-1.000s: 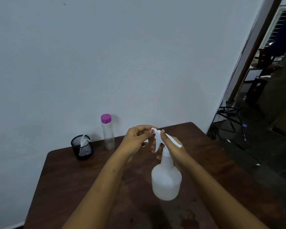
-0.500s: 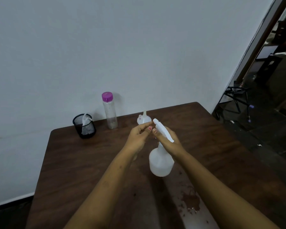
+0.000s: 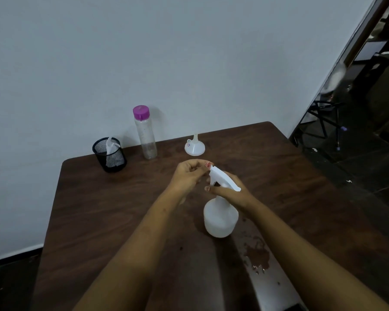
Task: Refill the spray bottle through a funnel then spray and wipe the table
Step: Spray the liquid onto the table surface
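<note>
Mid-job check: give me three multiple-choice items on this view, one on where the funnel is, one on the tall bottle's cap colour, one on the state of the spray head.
1. Where is the funnel?
A. In the spray bottle's neck
B. Upside down on the table, near the wall
C. In the mesh cup

2. Cap colour of the tall clear bottle?
A. Purple
B. Green
C. Black

3. The trigger head of the spray bottle is:
A. Lying on the table
B. In the mesh cup
C. On the bottle, held by the left hand and right hand

Answers: B, its spout points up; A, the cap is plainly purple; C, fingers grip it.
</note>
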Action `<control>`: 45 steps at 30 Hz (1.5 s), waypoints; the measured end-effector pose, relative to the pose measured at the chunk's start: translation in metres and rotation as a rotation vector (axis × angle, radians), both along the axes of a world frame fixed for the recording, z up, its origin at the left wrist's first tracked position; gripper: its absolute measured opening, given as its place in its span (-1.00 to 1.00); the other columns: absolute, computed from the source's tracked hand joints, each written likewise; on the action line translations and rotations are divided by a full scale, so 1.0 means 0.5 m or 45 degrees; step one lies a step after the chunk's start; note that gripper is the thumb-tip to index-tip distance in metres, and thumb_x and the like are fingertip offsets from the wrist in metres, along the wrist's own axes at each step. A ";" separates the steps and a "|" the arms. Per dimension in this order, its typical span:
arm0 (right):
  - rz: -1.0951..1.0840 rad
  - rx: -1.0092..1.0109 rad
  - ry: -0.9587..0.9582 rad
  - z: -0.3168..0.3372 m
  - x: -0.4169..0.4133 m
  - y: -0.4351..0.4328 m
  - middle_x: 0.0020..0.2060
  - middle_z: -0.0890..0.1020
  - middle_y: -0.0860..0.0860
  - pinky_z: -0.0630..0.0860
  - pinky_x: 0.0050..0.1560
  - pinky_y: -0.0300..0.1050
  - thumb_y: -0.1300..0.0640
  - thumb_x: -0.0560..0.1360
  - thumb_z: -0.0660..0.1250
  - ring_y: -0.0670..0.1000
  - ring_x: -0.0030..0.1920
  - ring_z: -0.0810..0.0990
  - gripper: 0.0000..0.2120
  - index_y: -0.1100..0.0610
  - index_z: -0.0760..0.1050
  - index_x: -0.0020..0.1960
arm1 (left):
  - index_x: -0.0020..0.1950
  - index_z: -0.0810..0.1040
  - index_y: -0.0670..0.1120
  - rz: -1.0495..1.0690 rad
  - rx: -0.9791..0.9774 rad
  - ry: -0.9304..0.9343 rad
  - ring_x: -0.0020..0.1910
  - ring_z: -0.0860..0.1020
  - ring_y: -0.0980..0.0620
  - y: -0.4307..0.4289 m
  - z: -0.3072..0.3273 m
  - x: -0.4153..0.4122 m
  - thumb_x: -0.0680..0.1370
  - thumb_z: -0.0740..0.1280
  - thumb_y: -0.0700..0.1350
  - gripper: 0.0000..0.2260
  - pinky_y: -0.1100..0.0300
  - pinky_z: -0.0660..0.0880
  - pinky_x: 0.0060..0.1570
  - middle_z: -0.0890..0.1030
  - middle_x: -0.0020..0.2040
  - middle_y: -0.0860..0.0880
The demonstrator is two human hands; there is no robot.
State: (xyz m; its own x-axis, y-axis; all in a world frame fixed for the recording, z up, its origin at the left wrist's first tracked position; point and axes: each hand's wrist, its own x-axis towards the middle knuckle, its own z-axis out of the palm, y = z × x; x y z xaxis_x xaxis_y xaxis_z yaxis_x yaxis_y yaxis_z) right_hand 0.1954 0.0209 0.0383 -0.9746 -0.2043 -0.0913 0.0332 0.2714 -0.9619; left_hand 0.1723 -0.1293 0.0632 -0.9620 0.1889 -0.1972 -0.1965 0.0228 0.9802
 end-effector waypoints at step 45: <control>-0.376 0.645 -0.375 0.003 0.066 0.156 0.02 0.60 -0.01 0.48 0.01 -0.11 -0.35 0.48 0.14 -0.07 -0.14 0.55 -0.52 -0.13 0.51 0.24 | 0.27 0.50 -0.01 -0.511 -0.316 -0.504 0.16 0.49 0.02 0.123 -0.119 0.103 0.50 0.36 0.09 -0.62 0.18 0.38 -0.11 0.57 0.13 -0.02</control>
